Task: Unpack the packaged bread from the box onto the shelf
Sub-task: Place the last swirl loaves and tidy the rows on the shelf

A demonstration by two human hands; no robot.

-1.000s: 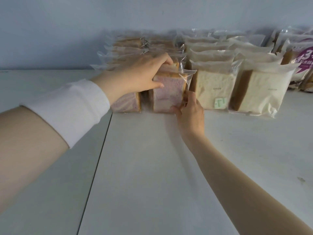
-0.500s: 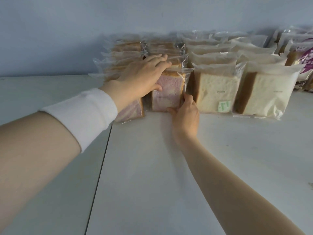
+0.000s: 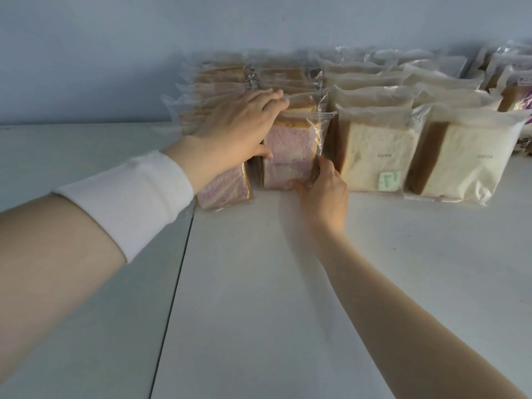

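The left grip (image 3: 239, 125), a bare hand, is laid flat with straight fingers across the top of the clear-wrapped packet of pink-and-white swirled sliced bread (image 3: 288, 151), and its thumb is set against the front face. The right grip (image 3: 322, 191) is curled round the packet's lower right corner. Its thumb is pressed along the bottom front edge, and its fingers are tucked between this packet and its neighbour. The packet is stood upright on the white shelf (image 3: 259, 283), at the front of a row of like packets, so the placing is judged nearly done.

Just to the left, a second pink-swirled packet (image 3: 227, 188) is seen leaning, partly hidden under the left wrist and its white knitted cuff (image 3: 129, 197). To the right, two cream packets of white sliced bread (image 3: 377, 156) are stood at the front of rows reaching back to the pale blue wall (image 3: 115, 53). The box is not in view.

Soft bread could be squashed if too much weight is put on the top. The slippery wrap could let the packet tip forward once it is released, since nothing is set in front of it. The leaning packet could be knocked flat when the left arm is drawn back.
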